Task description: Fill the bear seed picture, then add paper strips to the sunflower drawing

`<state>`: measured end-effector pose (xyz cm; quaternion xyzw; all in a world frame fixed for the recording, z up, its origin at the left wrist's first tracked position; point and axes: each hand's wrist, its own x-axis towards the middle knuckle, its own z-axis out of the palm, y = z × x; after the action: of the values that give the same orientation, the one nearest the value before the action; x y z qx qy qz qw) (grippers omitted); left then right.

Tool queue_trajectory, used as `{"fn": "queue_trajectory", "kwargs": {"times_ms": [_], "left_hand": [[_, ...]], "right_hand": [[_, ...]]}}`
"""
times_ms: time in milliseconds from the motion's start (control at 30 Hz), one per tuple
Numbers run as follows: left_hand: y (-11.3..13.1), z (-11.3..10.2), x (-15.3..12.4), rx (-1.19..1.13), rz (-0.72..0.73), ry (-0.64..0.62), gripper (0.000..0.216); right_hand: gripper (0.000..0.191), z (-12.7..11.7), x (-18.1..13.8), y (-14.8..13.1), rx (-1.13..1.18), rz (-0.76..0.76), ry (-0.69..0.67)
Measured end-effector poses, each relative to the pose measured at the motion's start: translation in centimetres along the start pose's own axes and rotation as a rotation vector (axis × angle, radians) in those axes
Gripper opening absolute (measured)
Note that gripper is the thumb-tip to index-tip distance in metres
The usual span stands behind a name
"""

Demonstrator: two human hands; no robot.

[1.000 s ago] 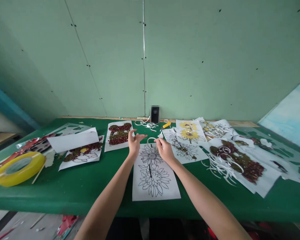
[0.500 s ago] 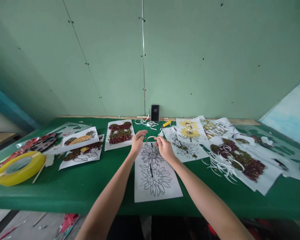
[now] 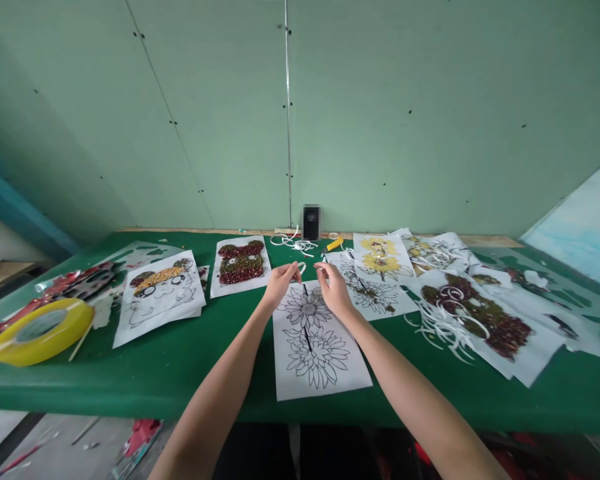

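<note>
My left hand (image 3: 281,283) and my right hand (image 3: 334,288) meet above the top edge of a white sheet with black outline flowers (image 3: 316,340) that lies on the green table (image 3: 190,360). Between the fingertips of both hands is a thin curled white paper strip (image 3: 303,267); each hand pinches one end of it. The strip hangs just above the sheet's upper flower.
A big yellow tape roll (image 3: 37,330) lies at the left. Several decorated sheets surround me: a hamster picture (image 3: 161,293), a red bear picture (image 3: 240,263), yellow flowers (image 3: 380,253), and a dark collage with white strip curls (image 3: 475,320). A small black device (image 3: 311,222) stands against the green wall.
My left hand closed from spread fingers onto the strip and moved toward my right hand. At the left, a blank sheet was replaced by the hamster picture lying face up.
</note>
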<state>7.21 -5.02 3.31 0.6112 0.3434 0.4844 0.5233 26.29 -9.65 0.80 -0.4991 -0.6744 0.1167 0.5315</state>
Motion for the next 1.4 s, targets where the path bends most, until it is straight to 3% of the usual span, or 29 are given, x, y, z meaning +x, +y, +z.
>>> {"fn": "queue_trajectory", "kwargs": {"times_ms": [300,367,567,833,1100,1400], "left_hand": [[0.0,-0.1,0.0,-0.131,-0.053,-0.020,0.057],[-0.3,-0.2,0.1,-0.121,-0.029,0.031,0.058],[-1.8,-1.1,1.1,-0.077,0.048,0.283,0.061],[-2.7,-1.3,1.6,-0.117,0.021,0.334,0.058],[-2.7,-1.3,1.7,-0.104,0.022,0.365,0.057],[-2.5,-1.5,1.6,-0.117,-0.013,0.367,0.053]], "right_hand": [[0.037,0.1,-0.1,0.3,-0.019,-0.012,-0.033],[0.037,0.1,-0.1,0.4,-0.021,-0.018,-0.066],[0.031,0.8,-0.3,0.9,-0.105,-0.081,-0.262],[0.039,1.7,-0.9,1.2,-0.212,-0.147,-0.497],[0.035,1.4,-1.4,1.3,-0.445,-0.065,-0.533],[0.022,0.4,-0.6,0.7,-0.346,0.066,-0.616]]}}
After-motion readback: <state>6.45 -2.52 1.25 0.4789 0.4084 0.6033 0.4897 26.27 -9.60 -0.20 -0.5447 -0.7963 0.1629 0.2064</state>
